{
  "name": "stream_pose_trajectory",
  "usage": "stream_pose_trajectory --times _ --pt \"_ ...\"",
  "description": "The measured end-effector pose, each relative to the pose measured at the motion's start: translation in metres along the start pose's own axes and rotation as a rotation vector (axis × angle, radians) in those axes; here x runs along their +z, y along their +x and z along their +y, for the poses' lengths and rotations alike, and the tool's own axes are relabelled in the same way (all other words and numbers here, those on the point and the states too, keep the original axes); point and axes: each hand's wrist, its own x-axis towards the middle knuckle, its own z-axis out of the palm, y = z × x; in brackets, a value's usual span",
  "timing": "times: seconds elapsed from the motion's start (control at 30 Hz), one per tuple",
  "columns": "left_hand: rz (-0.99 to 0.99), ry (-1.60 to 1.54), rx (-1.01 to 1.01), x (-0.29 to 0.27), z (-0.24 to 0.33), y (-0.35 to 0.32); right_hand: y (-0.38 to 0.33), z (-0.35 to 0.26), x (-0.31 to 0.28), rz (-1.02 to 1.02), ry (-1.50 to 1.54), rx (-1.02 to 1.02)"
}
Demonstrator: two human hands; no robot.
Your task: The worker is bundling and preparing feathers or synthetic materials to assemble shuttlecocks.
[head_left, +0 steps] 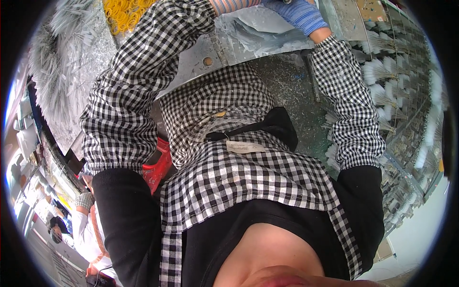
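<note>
My left hand [233, 5] wears a pink-and-blue striped glove and is mostly cut off by the top edge. It sits over a grey metal work plate [224, 48]. My right hand [299, 14] wears a blue knit glove and lies on the same plate beside a flat bundle of thin silvery-white strips [256, 31]. The finger ends of both hands are out of the picture, so any grip is hidden. Black-and-white checked sleeve covers run down both forearms. A matching checked apron [229, 158] covers my lap.
A pile of yellow rubber bands [123, 13] lies at the top left. Heaps of silvery strip bundles [62, 62] fill the left side. Racks of white tufted bundles [392, 81] line the right. A red stool [158, 168] is under me. Another person [86, 225] works at the lower left.
</note>
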Motion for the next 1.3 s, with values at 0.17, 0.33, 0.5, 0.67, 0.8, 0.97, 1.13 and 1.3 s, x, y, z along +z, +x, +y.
stream_pose_trajectory --times 0.17,0.33,0.5,0.67,0.8,0.97,1.13,1.3 --pt "-0.018 0.030 0.024 0.003 0.001 0.000 -0.003 -0.002 0.002 -0.027 0.003 0.066" --pt "0.002 0.007 0.023 0.002 -0.001 -0.001 -0.003 -0.002 -0.002 -0.022 0.062 0.074" --pt "-0.005 -0.002 0.012 0.001 -0.002 0.000 -0.002 0.001 0.002 -0.004 0.065 0.034" --pt "-0.010 -0.022 0.007 0.000 0.001 0.000 -0.006 0.000 0.001 0.019 0.148 0.031" --pt "0.049 -0.012 0.028 -0.002 0.004 0.000 -0.008 -0.002 -0.003 0.013 0.082 0.038" --pt "0.057 0.006 0.056 0.008 0.004 -0.001 -0.009 0.004 0.001 -0.017 -0.027 -0.014" --pt "0.013 0.004 0.038 0.005 0.001 -0.001 -0.006 -0.005 -0.002 -0.039 0.035 0.151" --pt "0.001 0.019 0.040 0.008 -0.005 0.003 -0.006 0.004 -0.003 -0.010 0.082 0.102"
